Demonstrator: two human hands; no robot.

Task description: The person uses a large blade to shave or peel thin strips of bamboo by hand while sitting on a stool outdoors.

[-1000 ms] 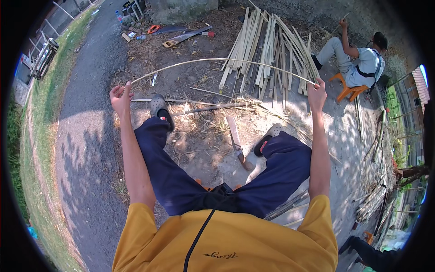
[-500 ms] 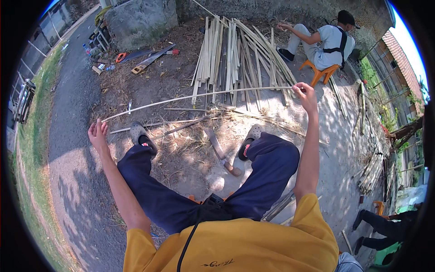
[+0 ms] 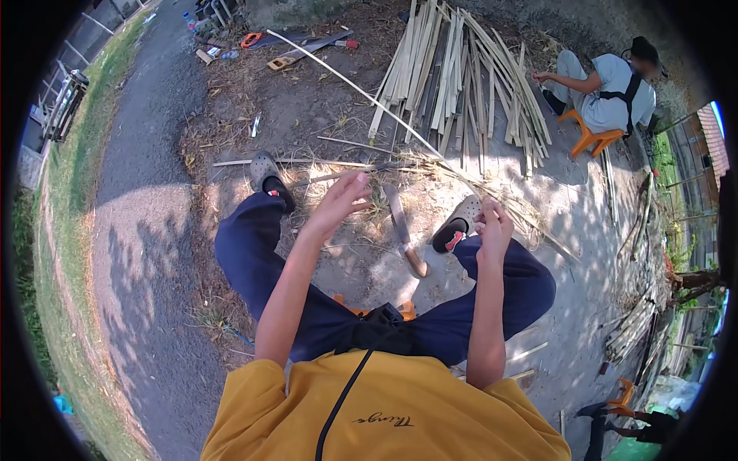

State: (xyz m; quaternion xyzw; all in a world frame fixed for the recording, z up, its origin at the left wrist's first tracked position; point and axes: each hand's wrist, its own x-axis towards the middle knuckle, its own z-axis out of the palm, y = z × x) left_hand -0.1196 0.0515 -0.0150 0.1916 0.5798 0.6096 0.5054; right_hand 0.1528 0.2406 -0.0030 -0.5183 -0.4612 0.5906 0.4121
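A long, thin pale strip [image 3: 377, 104], which looks like bamboo, slants from the far left down to my right hand [image 3: 493, 229]. My right hand pinches its near end in front of my right knee. My left hand [image 3: 338, 206] is off the strip, with fingers apart and nothing in them, over the ground between my feet. Below and between the hands lies a machete [image 3: 399, 219] with a wooden handle, its blade pointing away from me.
A fanned pile of pale strips [image 3: 430, 73] lies ahead. Two handsaws [image 3: 307, 51] rest at the far left. Loose strips and shavings [image 3: 507, 196] cover the ground by my feet. Another person [image 3: 615, 92] sits on an orange stool [image 3: 588, 137] at the far right.
My left hand has let go of the strip and come in to the right. My right hand has drawn nearer, and the strip now slants away to the far left. The view has shifted left.
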